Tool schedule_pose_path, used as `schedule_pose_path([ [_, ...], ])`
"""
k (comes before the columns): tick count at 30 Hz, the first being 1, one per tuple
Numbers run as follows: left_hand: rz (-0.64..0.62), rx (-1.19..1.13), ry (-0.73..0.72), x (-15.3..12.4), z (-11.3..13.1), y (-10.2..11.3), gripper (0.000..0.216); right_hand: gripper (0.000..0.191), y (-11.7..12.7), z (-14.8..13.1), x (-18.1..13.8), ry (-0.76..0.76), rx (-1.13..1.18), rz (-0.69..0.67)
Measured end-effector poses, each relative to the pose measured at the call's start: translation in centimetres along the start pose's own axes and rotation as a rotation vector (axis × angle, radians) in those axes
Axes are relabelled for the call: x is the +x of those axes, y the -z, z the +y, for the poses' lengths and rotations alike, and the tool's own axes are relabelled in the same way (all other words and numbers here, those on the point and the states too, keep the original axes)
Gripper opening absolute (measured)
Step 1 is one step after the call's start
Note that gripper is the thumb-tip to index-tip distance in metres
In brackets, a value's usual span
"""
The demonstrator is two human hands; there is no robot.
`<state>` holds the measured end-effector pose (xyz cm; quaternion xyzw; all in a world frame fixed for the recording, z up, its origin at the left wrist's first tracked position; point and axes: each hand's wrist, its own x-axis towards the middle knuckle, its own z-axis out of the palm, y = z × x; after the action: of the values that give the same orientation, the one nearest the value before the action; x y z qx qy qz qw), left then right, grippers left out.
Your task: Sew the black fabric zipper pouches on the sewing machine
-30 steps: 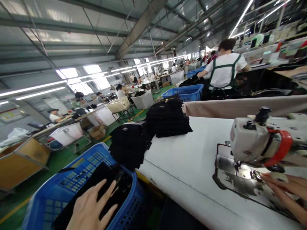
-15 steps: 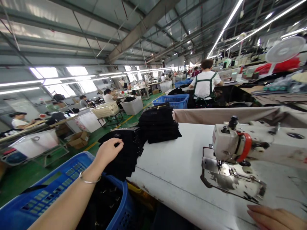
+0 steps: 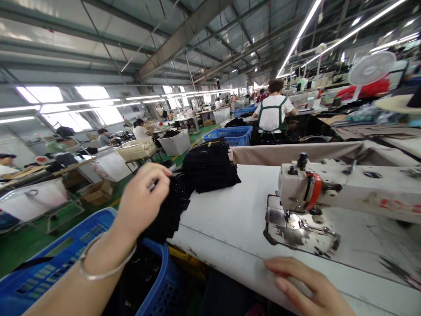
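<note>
The near stack (image 3: 169, 215), left of centre, lies just behind the curled left hand (image 3: 143, 197), grip unclear. The right hand (image 3: 305, 278), lower right, is farther off, loosely spread, empty

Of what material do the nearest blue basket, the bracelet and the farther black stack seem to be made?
Nearest blue basket: probably moulded plastic, smooth with slight sheen; regular slots pierce its walls.
Bracelet: likely metal, silver-coloured, judging by its pale gleam; the exact metal stays open.
Farther black stack: apparently fabric, matte, with soft layered edges.
</note>
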<state>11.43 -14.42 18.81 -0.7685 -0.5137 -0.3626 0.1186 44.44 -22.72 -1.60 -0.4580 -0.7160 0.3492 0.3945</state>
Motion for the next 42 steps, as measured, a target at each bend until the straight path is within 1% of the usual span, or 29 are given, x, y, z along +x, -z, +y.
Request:
schedule_pose_path([
  [1,-0.135,-0.129,-0.019,-1.6,2.3,-1.5,0.025,0.035,-1.2,-1.2,0.8,-0.135,0.252,-0.043],
  [3,-0.421,-0.415,-0.108,-5.4,6.0,-5.0,0.022,0.061,-3.4,-2.4,2.0,-0.300,0.807,-0.043],
  [4,-0.575,-0.551,-0.196,-7.4,7.3,-6.9,0.020,0.063,-4.3,-2.5,2.4,-0.391,0.969,-0.047],
  [5,-0.717,-0.661,-0.333,-9.4,8.3,-8.6,0.020,0.057,-5.0,-2.4,2.7,-0.439,1.027,-0.005],
  [6,-0.765,-0.726,-0.447,-11.2,8.9,-10.1,0.024,0.052,-5.4,-2.2,2.7,-0.465,1.049,0.010],
  [7,-0.758,-0.767,-0.522,-12.8,9.2,-11.5,0.027,0.050,-5.6,-1.9,2.5,-0.486,1.045,0.022],
  [8,-0.711,-0.790,-0.568,-14.3,9.2,-12.6,0.026,0.049,-5.6,-1.6,2.2,-0.489,1.029,0.033],
  [9,-0.635,-0.794,-0.584,-15.5,9.1,-13.5,0.024,0.050,-5.5,-1.5,1.8,-0.487,1.019,0.034],
  [11,-0.413,-0.752,-0.560,-17.5,8.7,-14.6,0.030,0.046,-4.9,-1.5,1.0,-0.467,1.009,0.041],
  [13,-0.204,-0.624,-0.445,-18.9,8.5,-15.1,0.042,0.040,-4.2,-1.8,0.1,-0.426,0.986,0.027],
  [14,-0.138,-0.542,-0.342,-19.4,8.5,-15.2,0.044,0.039,-3.9,-1.9,-0.3,-0.411,0.967,0.007],
  [15,-0.111,-0.468,-0.219,-19.8,8.5,-15.2,0.047,0.039,-3.7,-2.0,-0.7,-0.407,0.939,-0.012],
  [16,-0.121,-0.412,-0.100,-20.1,8.6,-15.2,0.052,0.038,-3.6,-2.1,-1.0,-0.413,0.903,-0.022],
  [17,-0.166,-0.385,-0.012,-20.3,8.7,-15.1,0.059,0.038,-3.6,-2.2,-1.2,-0.430,0.863,-0.020],
  [18,-0.233,-0.392,0.039,-20.4,8.7,-15.0,0.066,0.036,-3.6,-2.3,-1.4,-0.454,0.832,-0.008],
  [19,-0.308,-0.428,0.059,-20.3,8.8,-14.9,0.070,0.035,-3.7,-2.5,-1.5,-0.476,0.816,0.009],
  [20,-0.384,-0.480,0.061,-20.2,9.0,-14.7,0.068,0.034,-3.6,-2.9,-1.5,-0.482,0.818,0.027],
  [22,-0.497,-0.597,0.097,-19.3,9.4,-14.2,0.057,0.027,-3.1,-3.9,-1.3,-0.412,0.789,0.051],
  [24,-0.523,-0.705,0.205,-17.7,10.0,-13.5,0.045,0.016,-1.9,-5.4,-0.7,-0.268,0.596,0.099],
  [26,-0.484,-0.814,0.311,-15.6,10.6,-12.7,0.038,0.009,0.0,-6.8,-0.2,-0.135,0.274,0.159],
  [27,-0.468,-0.873,0.343,-14.5,10.9,-12.3,0.035,0.009,1.0,-7.4,0.0,-0.094,0.142,0.160],
  [28,-0.473,-0.935,0.354,-13.5,11.0,-11.9,0.032,0.011,2.0,-7.9,0.2,-0.070,0.056,0.133],
  [30,-0.539,-1.038,0.329,-11.8,11.2,-11.4,0.026,0.019,3.7,-8.6,0.4,-0.058,-0.026,0.051],
  [32,-0.576,-1.046,0.274,-10.7,11.3,-11.3,0.025,0.021,4.7,-8.9,0.5,-0.073,-0.098,0.022],
  [33,-0.545,-1.002,0.253,-10.4,11.3,-11.4,0.028,0.021,4.9,-8.9,0.5,-0.079,-0.148,0.034],
  [35,-0.415,-0.855,0.228,-10.3,11.4,-11.7,0.036,0.019,5.1,-9.1,0.4,-0.061,-0.224,0.063],
  [37,-0.309,-0.717,0.203,-10.7,11.6,-12.0,0.039,0.018,5.0,-9.2,0.3,-0.022,-0.237,0.070],
  [39,-0.277,-0.635,0.167,-11.0,11.7,-12.1,0.036,0.013,5.0,-9.2,0.2,0.013,-0.232,0.095],
  [42,-0.307,-0.618,0.115,-11.1,12.0,-12.1,0.032,0.010,4.8,-8.9,0.2,0.029,-0.246,0.141],
])
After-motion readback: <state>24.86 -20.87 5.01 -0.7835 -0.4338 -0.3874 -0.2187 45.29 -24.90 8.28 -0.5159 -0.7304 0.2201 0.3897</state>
